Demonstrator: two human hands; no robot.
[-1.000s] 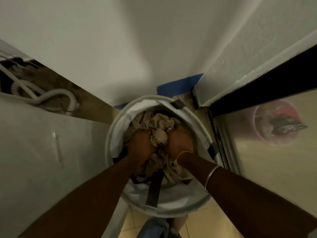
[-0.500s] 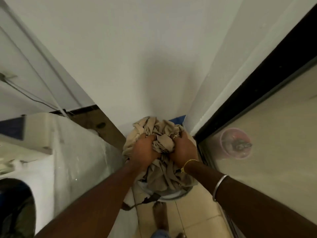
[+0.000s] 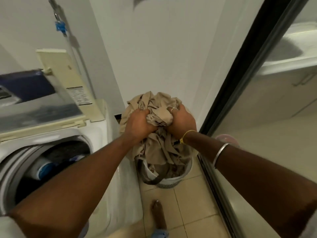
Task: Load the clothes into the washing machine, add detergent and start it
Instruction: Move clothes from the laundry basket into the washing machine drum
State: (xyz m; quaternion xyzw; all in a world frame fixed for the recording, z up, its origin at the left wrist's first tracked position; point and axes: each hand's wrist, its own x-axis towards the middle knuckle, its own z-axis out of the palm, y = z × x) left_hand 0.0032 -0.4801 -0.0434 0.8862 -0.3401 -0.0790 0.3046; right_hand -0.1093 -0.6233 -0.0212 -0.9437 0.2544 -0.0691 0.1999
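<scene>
A bundle of beige clothes (image 3: 159,148) hangs in the air above a white laundry basket (image 3: 171,182) on the tiled floor. My left hand (image 3: 139,125) and my right hand (image 3: 181,120) both grip the top of the bundle, side by side. To the left stands a white top-loading washing machine (image 3: 103,127) with its lid (image 3: 41,93) raised. Its drum opening (image 3: 54,160) shows dark and blue laundry inside. More beige cloth stays in the basket below the bundle.
A white wall stands behind the basket. A black-framed sliding glass door (image 3: 240,93) runs along the right side. A hose with a blue fitting (image 3: 60,28) hangs behind the machine. My bare foot (image 3: 158,213) is on the floor tiles near the basket.
Both hands have lifted the beige bundle up out of the basket. The view has swung left and up, and the washing machine's open drum has come into sight.
</scene>
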